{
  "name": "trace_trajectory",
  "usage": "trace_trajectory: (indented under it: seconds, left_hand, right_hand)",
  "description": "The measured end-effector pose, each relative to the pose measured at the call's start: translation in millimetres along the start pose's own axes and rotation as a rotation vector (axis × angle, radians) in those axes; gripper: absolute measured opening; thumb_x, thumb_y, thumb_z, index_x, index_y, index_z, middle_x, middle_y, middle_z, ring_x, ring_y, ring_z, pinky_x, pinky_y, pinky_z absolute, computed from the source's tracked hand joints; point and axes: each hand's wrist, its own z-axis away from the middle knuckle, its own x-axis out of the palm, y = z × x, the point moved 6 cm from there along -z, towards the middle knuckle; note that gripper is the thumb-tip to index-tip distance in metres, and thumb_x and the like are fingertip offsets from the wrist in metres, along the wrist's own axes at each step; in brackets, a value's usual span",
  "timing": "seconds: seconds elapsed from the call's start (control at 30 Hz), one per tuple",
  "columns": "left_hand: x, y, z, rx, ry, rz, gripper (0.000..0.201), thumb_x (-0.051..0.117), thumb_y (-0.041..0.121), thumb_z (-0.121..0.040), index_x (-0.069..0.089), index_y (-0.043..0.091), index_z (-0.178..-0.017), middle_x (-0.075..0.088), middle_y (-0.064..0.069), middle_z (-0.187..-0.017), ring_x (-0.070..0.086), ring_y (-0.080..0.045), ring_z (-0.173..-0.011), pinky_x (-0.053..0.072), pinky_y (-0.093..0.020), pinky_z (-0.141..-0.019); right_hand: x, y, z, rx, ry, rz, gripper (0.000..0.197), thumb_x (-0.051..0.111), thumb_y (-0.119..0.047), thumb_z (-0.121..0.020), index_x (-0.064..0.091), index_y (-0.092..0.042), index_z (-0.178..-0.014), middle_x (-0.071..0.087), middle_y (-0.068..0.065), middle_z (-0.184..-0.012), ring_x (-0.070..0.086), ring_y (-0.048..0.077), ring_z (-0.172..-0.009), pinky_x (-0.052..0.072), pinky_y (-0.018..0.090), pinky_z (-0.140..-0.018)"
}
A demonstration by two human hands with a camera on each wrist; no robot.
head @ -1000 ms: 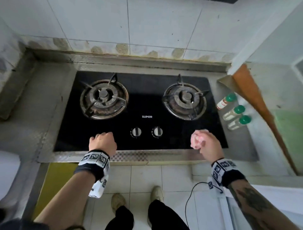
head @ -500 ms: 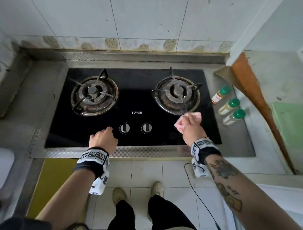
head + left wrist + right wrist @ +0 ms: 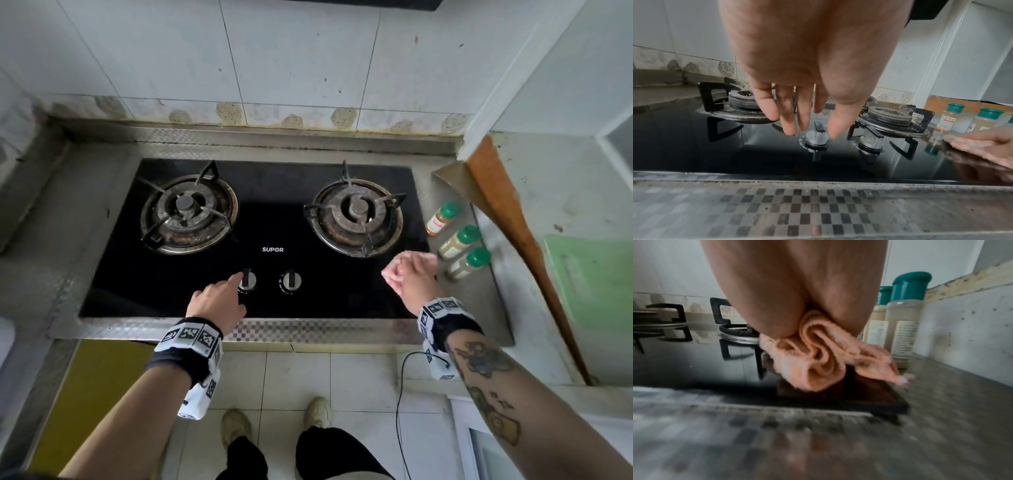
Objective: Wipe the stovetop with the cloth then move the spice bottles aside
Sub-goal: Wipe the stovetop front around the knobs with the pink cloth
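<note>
The black glass stovetop point(image 3: 191, 281) has two burners and two knobs. My right hand point(image 3: 416, 277) grips a bunched pink cloth point(image 3: 394, 274) and presses it on the glass at the stove's right front corner; the cloth point(image 3: 813, 360) sags from the hand point(image 3: 797, 318). Three green-capped spice bottles point(image 3: 459, 241) stand in a row on the steel counter just right of the cloth, with two of these bottles point(image 3: 904, 327) close behind it. My left hand point(image 3: 219, 301) is open, its straight fingers point(image 3: 789, 126) and thumb hanging right over the left knob point(image 3: 816, 138); contact is unclear.
The right knob point(image 3: 290, 281) sits beside the left one. Raised pan supports ring the left burner point(image 3: 188, 212) and right burner point(image 3: 356, 216). A wooden-edged wall point(image 3: 507, 219) stands behind the bottles. A checkered steel strip point(image 3: 308, 330) forms the counter's front edge.
My left hand uncurled from a fist and reached forward to the left knob. The right hand slid the cloth rightward across the glass towards the bottles.
</note>
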Motion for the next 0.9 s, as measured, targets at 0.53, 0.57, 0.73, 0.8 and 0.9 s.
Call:
trace_trajectory:
  seconds: [0.53,0.57,0.73,0.8,0.9]
  left_hand:
    - [-9,3,16,0.014,-0.079,-0.111,0.044,0.047,0.027,-0.09,0.052,0.024,-0.134,0.064,-0.003,-0.124,0.056,-0.024,-0.117,0.038,-0.039,-0.101]
    - [-10,-3,19,0.002,-0.088,-0.111,0.045,0.046,0.028,-0.091,0.051,0.024,-0.136,0.063,-0.002,-0.128,0.055,-0.023,-0.12,0.037,-0.038,-0.103]
    - [-24,-28,33,-0.017,-0.108,-0.126,0.046,0.047,0.033,-0.094,0.048,0.024,-0.139,0.06,-0.001,-0.133,0.056,-0.021,-0.122,0.04,-0.035,-0.104]
    - [-35,-39,36,-0.033,-0.098,-0.095,0.046,0.047,0.034,-0.093,0.049,0.024,-0.138,0.061,-0.003,-0.131,0.058,-0.024,-0.118,0.045,-0.036,-0.1]
    - [-51,-50,37,-0.044,-0.098,-0.05,0.046,0.049,0.035,-0.093,0.049,0.023,-0.137,0.061,-0.007,-0.131,0.059,-0.027,-0.116,0.048,-0.036,-0.097]
  right_hand:
    - [6,-24,7,0.013,-0.028,0.033,0.065,0.045,-0.034,-0.094,0.023,0.0,-0.145,0.024,0.024,-0.152,0.021,0.039,-0.143,0.021,0.048,-0.117]
    - [5,-26,9,0.035,-0.05,0.034,0.066,0.042,-0.033,-0.094,0.019,-0.001,-0.146,0.019,0.023,-0.154,0.016,0.038,-0.144,0.019,0.047,-0.118]
    - [-15,-32,22,0.065,-0.051,-0.014,0.058,0.041,-0.034,-0.093,0.025,-0.009,-0.143,0.022,0.014,-0.149,0.017,0.03,-0.142,0.019,0.038,-0.115]
    - [-27,-37,29,0.031,-0.035,-0.065,0.044,0.042,-0.029,-0.091,0.04,-0.016,-0.133,0.033,0.007,-0.14,0.027,0.025,-0.136,0.027,0.034,-0.11]
    - [-27,-38,30,-0.016,0.002,-0.11,0.043,0.027,-0.04,-0.081,0.057,-0.024,-0.107,0.054,0.001,-0.122,0.051,0.023,-0.117,0.043,0.036,-0.095]
